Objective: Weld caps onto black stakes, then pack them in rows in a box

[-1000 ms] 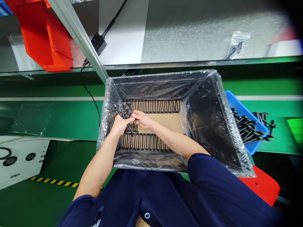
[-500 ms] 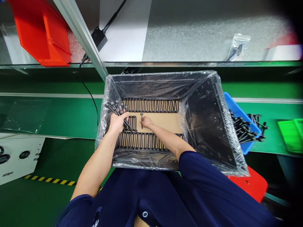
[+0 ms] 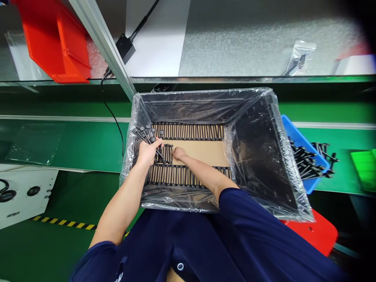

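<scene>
A black box lined with a clear plastic bag (image 3: 258, 117) stands in front of me. On the brown cardboard (image 3: 202, 150) at its bottom lie rows of black bolts (image 3: 188, 131), side by side. My left hand (image 3: 148, 150) is closed round a bundle of black bolts (image 3: 145, 133) that fans out up and to the left. My right hand (image 3: 178, 152) rests low on the cardboard beside a short middle row of bolts (image 3: 166, 152), fingers together at the row's right end; what they hold, if anything, is hidden.
A blue tray (image 3: 296, 135) with loose black bolts sits right of the box on the green bench. A red bin (image 3: 58, 39) hangs upper left beside an aluminium post (image 3: 102, 43) and a black cable. A small plastic bag (image 3: 298, 56) lies on the grey shelf.
My right hand left the bundle in my left hand, went down to the cardboard with one bolt, and now sits against the short middle row. My left hand stayed put.
</scene>
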`<state>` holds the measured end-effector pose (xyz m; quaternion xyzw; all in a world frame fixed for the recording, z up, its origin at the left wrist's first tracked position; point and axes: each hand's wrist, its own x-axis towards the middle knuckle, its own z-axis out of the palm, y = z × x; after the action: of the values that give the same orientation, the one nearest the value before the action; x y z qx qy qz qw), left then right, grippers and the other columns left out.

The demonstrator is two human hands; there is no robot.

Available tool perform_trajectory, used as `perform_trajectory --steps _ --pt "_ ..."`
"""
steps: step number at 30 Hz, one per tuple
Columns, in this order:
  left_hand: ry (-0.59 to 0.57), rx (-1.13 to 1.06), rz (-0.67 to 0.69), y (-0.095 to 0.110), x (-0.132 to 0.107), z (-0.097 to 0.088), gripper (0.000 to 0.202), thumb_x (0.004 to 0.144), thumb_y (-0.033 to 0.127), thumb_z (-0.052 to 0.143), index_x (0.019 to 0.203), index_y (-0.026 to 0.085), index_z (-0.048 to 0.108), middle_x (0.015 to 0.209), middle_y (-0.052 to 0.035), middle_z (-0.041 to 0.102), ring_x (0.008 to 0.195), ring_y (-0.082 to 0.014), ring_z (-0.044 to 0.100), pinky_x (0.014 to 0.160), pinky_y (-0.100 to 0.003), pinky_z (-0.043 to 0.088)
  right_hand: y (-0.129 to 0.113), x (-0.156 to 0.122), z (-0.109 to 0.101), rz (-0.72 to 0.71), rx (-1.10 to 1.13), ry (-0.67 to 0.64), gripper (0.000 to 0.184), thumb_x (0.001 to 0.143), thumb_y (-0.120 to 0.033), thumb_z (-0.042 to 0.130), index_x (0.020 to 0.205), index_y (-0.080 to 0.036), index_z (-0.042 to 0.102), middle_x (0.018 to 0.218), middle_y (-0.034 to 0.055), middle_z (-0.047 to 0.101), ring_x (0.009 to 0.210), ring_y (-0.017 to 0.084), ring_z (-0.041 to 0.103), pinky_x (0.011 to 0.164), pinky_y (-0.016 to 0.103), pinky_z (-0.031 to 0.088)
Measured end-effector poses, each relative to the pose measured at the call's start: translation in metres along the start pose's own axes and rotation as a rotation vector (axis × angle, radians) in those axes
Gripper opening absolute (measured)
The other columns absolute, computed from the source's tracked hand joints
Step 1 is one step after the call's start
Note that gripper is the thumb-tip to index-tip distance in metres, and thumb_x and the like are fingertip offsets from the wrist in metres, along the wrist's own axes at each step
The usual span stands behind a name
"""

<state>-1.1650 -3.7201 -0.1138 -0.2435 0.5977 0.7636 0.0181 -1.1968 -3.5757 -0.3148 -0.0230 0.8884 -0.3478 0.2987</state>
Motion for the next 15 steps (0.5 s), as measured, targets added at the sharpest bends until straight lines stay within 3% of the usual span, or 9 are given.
perform_trajectory --steps 3,7,10,13,15 --pt "-0.011 0.011 -0.009 -0.001 0.000 0.001 0.033 0.052 0.029 0.087 0.071 0.015 0.063 0.062 0.0004 0.061 0.057 -0.0135 0.061 0.060 -0.027 0.045 -0.015 -0.010 -0.022 0.049 0.299 -0.019 0.026 0.099 -0.031 0.057 0.078 -0.017 0.062 0.053 -0.0017 0.055 0.041 0.009 0.050 0.042 0.020 0.044" --pt "-0.023 0.022 0.003 -0.002 -0.002 0.004 0.036 0.048 0.030 0.090 0.068 0.014 0.064 0.063 0.0011 0.061 0.055 -0.0122 0.059 0.060 -0.027 0.045 -0.056 -0.042 -0.058 -0.200 0.974 -0.136 0.032 0.095 -0.048 0.060 0.092 -0.016 0.066 0.073 0.0003 0.064 0.050 0.008 0.052 0.041 0.018 0.042" --pt "-0.052 0.031 -0.012 -0.003 -0.004 0.006 0.039 0.047 0.033 0.092 0.072 0.013 0.068 0.067 -0.0012 0.066 0.054 -0.0110 0.057 0.057 -0.026 0.044 -0.085 -0.068 -0.074 -0.352 1.087 -0.149 0.040 0.083 -0.056 0.072 0.087 -0.017 0.067 0.067 -0.0014 0.061 0.050 0.008 0.050 0.041 0.017 0.041" --pt "-0.051 0.058 -0.062 -0.004 -0.005 0.006 0.043 0.047 0.033 0.093 0.078 0.013 0.070 0.070 -0.0028 0.069 0.056 -0.0113 0.058 0.057 -0.026 0.046 -0.098 -0.077 -0.079 -0.325 1.102 -0.077 0.041 0.073 -0.054 0.081 0.078 -0.019 0.061 0.058 -0.0051 0.055 0.048 0.007 0.045 0.041 0.015 0.039" --pt "-0.027 0.062 -0.095 -0.005 -0.003 0.005 0.043 0.048 0.032 0.093 0.078 0.013 0.070 0.070 -0.0036 0.070 0.059 -0.0129 0.062 0.061 -0.028 0.050 -0.093 -0.069 -0.084 -0.280 1.143 -0.024 0.042 0.074 -0.056 0.080 0.077 -0.020 0.057 0.058 -0.0058 0.053 0.047 0.007 0.045 0.042 0.016 0.040"
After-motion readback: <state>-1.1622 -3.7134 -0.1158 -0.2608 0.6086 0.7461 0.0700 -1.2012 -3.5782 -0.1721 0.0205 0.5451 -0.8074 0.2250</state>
